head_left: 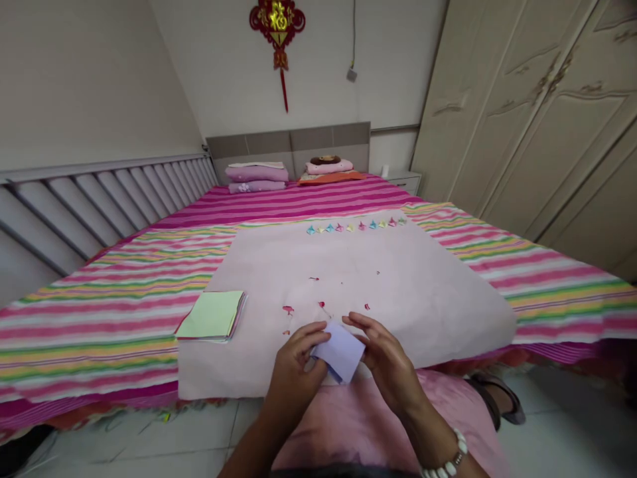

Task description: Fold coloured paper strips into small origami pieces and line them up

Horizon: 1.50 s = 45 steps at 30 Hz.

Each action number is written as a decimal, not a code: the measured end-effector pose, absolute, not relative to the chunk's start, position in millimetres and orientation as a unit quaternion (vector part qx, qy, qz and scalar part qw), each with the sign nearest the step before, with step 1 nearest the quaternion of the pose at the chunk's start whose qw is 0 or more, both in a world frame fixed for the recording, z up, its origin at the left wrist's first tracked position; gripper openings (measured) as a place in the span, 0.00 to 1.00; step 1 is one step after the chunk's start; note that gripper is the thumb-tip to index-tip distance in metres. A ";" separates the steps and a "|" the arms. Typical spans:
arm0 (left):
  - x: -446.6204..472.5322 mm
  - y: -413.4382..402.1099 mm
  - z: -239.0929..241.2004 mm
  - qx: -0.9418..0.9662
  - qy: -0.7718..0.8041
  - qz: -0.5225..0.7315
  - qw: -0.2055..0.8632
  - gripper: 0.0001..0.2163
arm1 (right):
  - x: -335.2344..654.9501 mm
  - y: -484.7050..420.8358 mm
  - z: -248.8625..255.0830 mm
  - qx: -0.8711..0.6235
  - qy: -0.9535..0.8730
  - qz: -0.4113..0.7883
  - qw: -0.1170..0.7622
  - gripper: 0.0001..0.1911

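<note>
Both hands hold a small folded sheet of pale lilac paper just above the near edge of the bed. My left hand pinches its left side, fingers curled round the fold. My right hand grips the right side with thumb and fingers closed on it; a white bead bracelet sits on that wrist. Under the hands lies a large pale pink sheet spread over the striped bedcover.
A stack of coloured paper squares, green on top, lies to the left. A row of several small folded paper pieces lines the far edge of the pink sheet. Paper scraps dot it. Folded bedding lies at the headboard; wardrobe at right.
</note>
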<state>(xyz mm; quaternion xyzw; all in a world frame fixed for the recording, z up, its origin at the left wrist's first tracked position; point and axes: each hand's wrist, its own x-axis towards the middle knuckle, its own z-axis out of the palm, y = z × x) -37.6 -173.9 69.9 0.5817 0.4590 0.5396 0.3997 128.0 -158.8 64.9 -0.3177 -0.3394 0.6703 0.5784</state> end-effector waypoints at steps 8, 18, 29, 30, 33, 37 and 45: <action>-37.7 -183.6 78.1 0.600 0.413 0.492 0.476 0.27 | 129.0 -156.5 63.3 -0.364 -0.324 0.700 0.522 0.35; -34.5 -171.4 96.8 0.507 0.507 0.471 0.514 0.08 | 133.7 -152.9 84.3 -0.371 -0.450 0.624 0.520 0.29; -27.4 -178.1 81.9 0.397 0.518 0.527 0.544 0.11 | 126.2 -152.9 74.7 -0.391 -0.342 0.651 0.553 0.13; -28.1 -178.5 80.6 0.406 0.522 0.511 0.549 0.11 | 127.4 -151.6 76.5 -0.396 -0.338 0.644 0.561 0.13; -28.3 -180.1 77.7 0.421 0.529 0.477 0.561 0.12 | 129.2 -150.7 80.0 -0.391 -0.335 0.641 0.569 0.12; -25.5 -182.1 77.7 0.410 0.523 0.487 0.567 0.12 | 126.2 -156.2 77.2 -0.376 -0.379 0.658 0.532 0.12; -28.2 -180.1 86.7 0.449 0.477 0.498 0.568 0.15 | 127.4 -160.3 74.1 -0.375 -0.406 0.660 0.509 0.11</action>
